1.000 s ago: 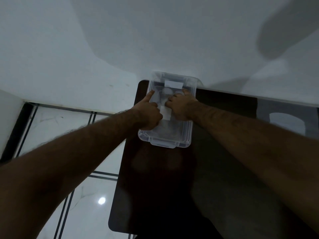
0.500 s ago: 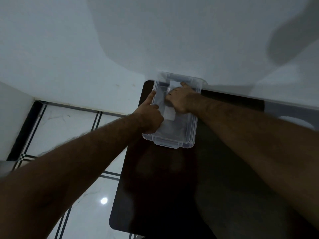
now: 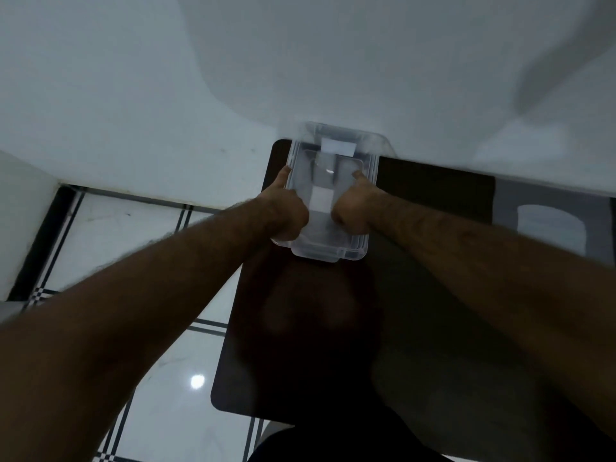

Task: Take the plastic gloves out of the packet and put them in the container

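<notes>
A clear plastic container (image 3: 371,168) stands at the far end of the dark table (image 3: 433,201), against the wall. Something pale and translucent with a white strip (image 3: 320,199) lies inside it; I cannot tell if it is the gloves. No packet is in view. My left hand (image 3: 288,210) is curled on the container's left rim, thumb stretched along the edge. Over the right side, my right hand (image 3: 354,211) is curled too, with its thumb pointing away from me. A white label (image 3: 337,147) sits on the far wall of the container.
The white wall (image 3: 300,61) rises directly behind the container. Pale tiled floor (image 3: 133,235) with dark lines lies left of the table. A grey object with a white patch (image 3: 550,228) is at the table's right end.
My right hand has pulled back from the container's far end to its right side. My left hand has shifted outward onto the left rim. Both now flank the white strip.
</notes>
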Demonstrator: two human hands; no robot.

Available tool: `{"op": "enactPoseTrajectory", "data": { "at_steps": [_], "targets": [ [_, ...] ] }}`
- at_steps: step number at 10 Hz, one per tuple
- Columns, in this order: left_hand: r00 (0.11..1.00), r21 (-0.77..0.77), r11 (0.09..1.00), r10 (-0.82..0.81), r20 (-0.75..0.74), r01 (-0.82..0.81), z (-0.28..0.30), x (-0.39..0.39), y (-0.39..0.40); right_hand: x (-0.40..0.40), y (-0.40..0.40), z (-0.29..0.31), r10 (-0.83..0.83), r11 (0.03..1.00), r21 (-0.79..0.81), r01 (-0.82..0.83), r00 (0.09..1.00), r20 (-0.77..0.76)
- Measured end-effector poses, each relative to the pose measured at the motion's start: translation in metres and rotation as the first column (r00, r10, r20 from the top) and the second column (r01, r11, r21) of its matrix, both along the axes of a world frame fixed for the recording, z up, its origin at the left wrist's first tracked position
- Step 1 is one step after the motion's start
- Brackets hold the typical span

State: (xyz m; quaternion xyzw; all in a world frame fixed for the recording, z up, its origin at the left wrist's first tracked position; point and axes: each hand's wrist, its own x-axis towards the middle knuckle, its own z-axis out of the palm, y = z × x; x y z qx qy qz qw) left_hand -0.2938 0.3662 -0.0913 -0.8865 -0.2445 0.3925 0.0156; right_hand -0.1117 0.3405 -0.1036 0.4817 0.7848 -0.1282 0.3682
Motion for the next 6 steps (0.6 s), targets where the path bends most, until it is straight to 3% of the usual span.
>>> {"op": "enactPoseTrajectory", "data": {
  "at_steps": [1, 4, 6],
  "targets": [
    [1.0, 0.028, 1.0, -0.009, 0.01, 0.008, 0.007, 0.002, 0.002, 0.003, -0.002, 0.004, -0.054, 0.998, -0.02, 0.054, 0.998, 0.011],
    [0.943, 0.05, 0.981, 0.165, 0.29, -0.187, 0.046, -0.012, -0.033, 0.048, -0.073, 0.054, -0.043, 0.965, 0.236, 0.118, 0.952, -0.302],
    [0.752, 0.061, 0.924, 0.267, 0.602, -0.377, 0.087, 0.007, -0.103, 0.096, -0.138, 0.089, -0.046, 0.907, 0.372, 0.197, 0.925, -0.377]
  ]
}}
